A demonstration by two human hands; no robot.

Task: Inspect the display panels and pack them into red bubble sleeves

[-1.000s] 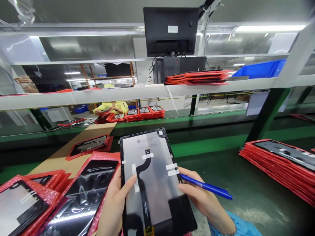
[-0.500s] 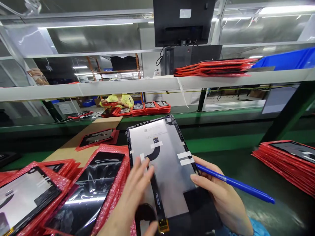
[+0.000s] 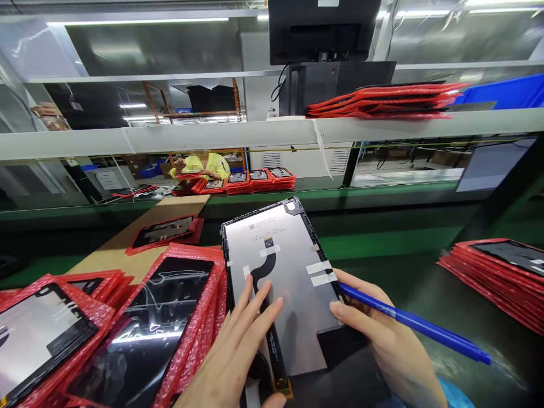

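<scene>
A tablet screen panel is tilted up in front of me, its silver back facing me, with a black frame, white tape strips and a dark ribbon cable. My right hand grips its right edge, thumb on the back. A blue pen is tucked in that same hand and points out to the right. My left hand lies over the lower left of the panel, fingers outstretched and spread beside the cable. Partly hidden under the left hand is a dark curved piece that I cannot make out.
Red bubble bags with screen panels pile up at left, one glossy black screen on top. Another red stack stands at right. Bagged panels lie on the shelf below a monitor. A co-worker sits beyond.
My left hand has shifted slightly right across the panel, its fingers still spread. The right hand keeps its grip; the pen's far end has swung a little right and down. The background sits higher.
</scene>
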